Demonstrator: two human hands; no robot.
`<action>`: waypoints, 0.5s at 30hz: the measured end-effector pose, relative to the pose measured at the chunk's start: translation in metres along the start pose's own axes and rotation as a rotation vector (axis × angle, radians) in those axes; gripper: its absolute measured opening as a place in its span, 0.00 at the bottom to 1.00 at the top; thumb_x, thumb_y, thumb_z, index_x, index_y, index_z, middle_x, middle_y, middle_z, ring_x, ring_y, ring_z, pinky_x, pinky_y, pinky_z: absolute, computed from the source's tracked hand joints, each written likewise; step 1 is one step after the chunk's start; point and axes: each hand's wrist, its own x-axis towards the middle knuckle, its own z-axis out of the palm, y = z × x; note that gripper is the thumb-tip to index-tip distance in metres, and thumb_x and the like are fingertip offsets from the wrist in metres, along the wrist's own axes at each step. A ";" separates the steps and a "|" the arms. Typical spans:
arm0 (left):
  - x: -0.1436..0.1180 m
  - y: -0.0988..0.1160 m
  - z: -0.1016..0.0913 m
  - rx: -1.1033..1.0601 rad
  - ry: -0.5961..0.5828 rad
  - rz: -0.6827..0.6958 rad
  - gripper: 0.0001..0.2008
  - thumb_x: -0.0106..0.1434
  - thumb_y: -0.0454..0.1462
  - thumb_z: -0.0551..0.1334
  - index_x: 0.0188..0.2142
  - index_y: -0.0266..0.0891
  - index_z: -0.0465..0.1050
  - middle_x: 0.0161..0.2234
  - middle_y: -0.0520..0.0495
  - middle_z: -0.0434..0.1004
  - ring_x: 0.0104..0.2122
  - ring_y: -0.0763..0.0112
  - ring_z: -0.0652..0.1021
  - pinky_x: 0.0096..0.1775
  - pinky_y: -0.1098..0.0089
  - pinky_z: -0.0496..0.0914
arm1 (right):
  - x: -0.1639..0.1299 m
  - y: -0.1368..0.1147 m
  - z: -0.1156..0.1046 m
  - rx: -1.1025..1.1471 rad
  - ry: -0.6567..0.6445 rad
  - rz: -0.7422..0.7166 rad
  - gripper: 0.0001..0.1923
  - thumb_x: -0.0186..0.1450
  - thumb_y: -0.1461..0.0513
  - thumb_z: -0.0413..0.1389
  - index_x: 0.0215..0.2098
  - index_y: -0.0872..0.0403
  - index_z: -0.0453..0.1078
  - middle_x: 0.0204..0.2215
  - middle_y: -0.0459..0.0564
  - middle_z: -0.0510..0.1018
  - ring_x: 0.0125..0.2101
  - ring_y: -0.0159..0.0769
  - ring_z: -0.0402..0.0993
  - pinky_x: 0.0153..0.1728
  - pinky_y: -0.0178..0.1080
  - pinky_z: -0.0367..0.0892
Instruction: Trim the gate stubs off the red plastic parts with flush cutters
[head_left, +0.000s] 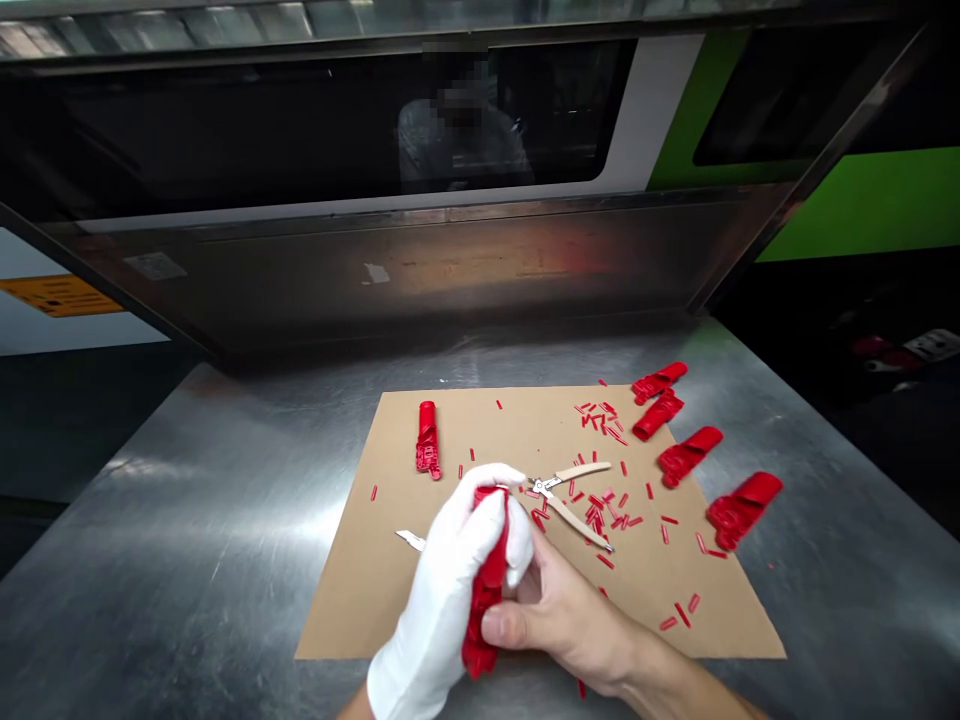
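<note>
Between the fingers of both hands, low in the head view, sits a red plastic part (486, 590). The left hand (450, 590), in a white glove, wraps its fingers (501, 525) closed around the part's upper half, so that only the top edge and the lower end show. The right hand (559, 615), bare, presses its thumb against the part's lower end from the right; its other fingers lie hidden behind the part and the glove, so how far they curl cannot be told.

Just beyond the gloved fingertips a pair of side cutters (571, 498) with pale handles lies on a sheet of brown cardboard (525, 425), its handles spread apart. Small red offcuts (604, 420) are scattered over the cardboard ahead of and to the right of the fingers. Left of the gloved knuckles a small white blade-like piece (410, 540) rests on the cardboard. Farther ahead to the left lies one loose red part (427, 440). Well off to the right, four more red parts (690, 455) lie in a slanting row along the cardboard's edge, on the steel table (187, 530).
</note>
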 end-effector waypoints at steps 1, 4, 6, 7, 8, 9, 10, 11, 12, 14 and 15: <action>0.001 0.001 -0.001 -0.074 -0.003 -0.040 0.12 0.74 0.45 0.53 0.45 0.42 0.70 0.24 0.53 0.63 0.25 0.70 0.63 0.34 0.66 0.61 | -0.003 -0.004 -0.006 -0.155 -0.002 -0.004 0.47 0.61 0.45 0.68 0.69 0.45 0.50 0.55 0.53 0.71 0.56 0.44 0.71 0.54 0.45 0.69; 0.005 0.006 -0.004 -0.286 0.004 -0.099 0.12 0.74 0.44 0.52 0.43 0.41 0.71 0.23 0.53 0.59 0.24 0.72 0.60 0.31 0.68 0.58 | -0.018 -0.023 -0.035 -0.898 0.139 -0.043 0.39 0.69 0.36 0.50 0.69 0.45 0.51 0.54 0.55 0.72 0.50 0.44 0.75 0.48 0.45 0.74; 0.008 0.011 -0.008 -0.385 0.003 -0.095 0.11 0.74 0.43 0.53 0.42 0.41 0.71 0.23 0.54 0.56 0.23 0.74 0.59 0.30 0.69 0.57 | -0.031 -0.033 -0.057 -1.235 0.329 -0.058 0.29 0.74 0.42 0.49 0.66 0.46 0.58 0.61 0.59 0.66 0.60 0.51 0.66 0.57 0.55 0.66; 0.009 0.012 -0.009 -0.418 0.005 -0.093 0.11 0.74 0.42 0.54 0.41 0.40 0.71 0.23 0.54 0.55 0.23 0.74 0.58 0.31 0.69 0.57 | -0.036 -0.036 -0.068 -1.340 0.407 -0.061 0.27 0.74 0.45 0.51 0.65 0.47 0.60 0.65 0.60 0.60 0.65 0.56 0.56 0.61 0.62 0.59; 0.011 0.014 -0.010 -0.441 0.012 -0.093 0.11 0.73 0.42 0.54 0.41 0.40 0.71 0.23 0.54 0.54 0.23 0.74 0.58 0.31 0.69 0.57 | -0.041 -0.037 -0.078 -1.426 0.459 -0.059 0.29 0.72 0.46 0.55 0.66 0.49 0.60 0.68 0.62 0.55 0.68 0.62 0.47 0.63 0.68 0.51; 0.012 0.015 -0.011 -0.451 0.022 -0.091 0.11 0.73 0.42 0.54 0.41 0.40 0.72 0.23 0.54 0.54 0.24 0.74 0.58 0.32 0.69 0.57 | -0.045 -0.036 -0.087 -1.522 0.489 -0.058 0.32 0.70 0.47 0.57 0.66 0.50 0.60 0.69 0.63 0.52 0.69 0.65 0.42 0.63 0.71 0.46; 0.013 0.016 -0.012 -0.450 0.034 -0.088 0.10 0.73 0.42 0.55 0.41 0.40 0.72 0.23 0.54 0.55 0.24 0.74 0.58 0.33 0.69 0.58 | -0.048 -0.033 -0.095 -1.609 0.504 -0.058 0.34 0.68 0.47 0.59 0.67 0.51 0.60 0.69 0.64 0.52 0.68 0.68 0.40 0.63 0.73 0.43; 0.014 0.017 -0.012 -0.445 0.045 -0.084 0.10 0.73 0.42 0.55 0.41 0.41 0.72 0.23 0.54 0.55 0.24 0.74 0.59 0.33 0.69 0.59 | -0.049 -0.030 -0.100 -1.680 0.506 -0.057 0.34 0.68 0.48 0.60 0.67 0.51 0.60 0.68 0.64 0.54 0.68 0.69 0.43 0.62 0.73 0.45; 0.015 0.017 -0.011 -0.434 0.052 -0.081 0.11 0.73 0.43 0.55 0.41 0.41 0.72 0.23 0.54 0.56 0.24 0.74 0.59 0.35 0.68 0.60 | -0.049 -0.028 -0.105 -1.733 0.501 -0.060 0.33 0.68 0.50 0.59 0.67 0.51 0.60 0.66 0.64 0.58 0.66 0.68 0.48 0.62 0.72 0.49; 0.017 0.019 -0.010 -0.398 0.066 -0.073 0.11 0.73 0.43 0.55 0.41 0.42 0.72 0.24 0.54 0.56 0.24 0.74 0.59 0.38 0.66 0.62 | -0.048 -0.025 -0.109 -1.788 0.491 -0.082 0.30 0.70 0.54 0.56 0.67 0.52 0.59 0.61 0.63 0.64 0.63 0.62 0.57 0.59 0.66 0.58; 0.017 0.019 -0.009 -0.368 0.082 -0.067 0.11 0.73 0.43 0.55 0.41 0.42 0.72 0.24 0.54 0.57 0.25 0.73 0.60 0.41 0.65 0.63 | -0.047 -0.027 -0.109 -1.810 0.491 -0.097 0.29 0.69 0.56 0.54 0.66 0.53 0.59 0.58 0.62 0.66 0.61 0.60 0.60 0.58 0.63 0.63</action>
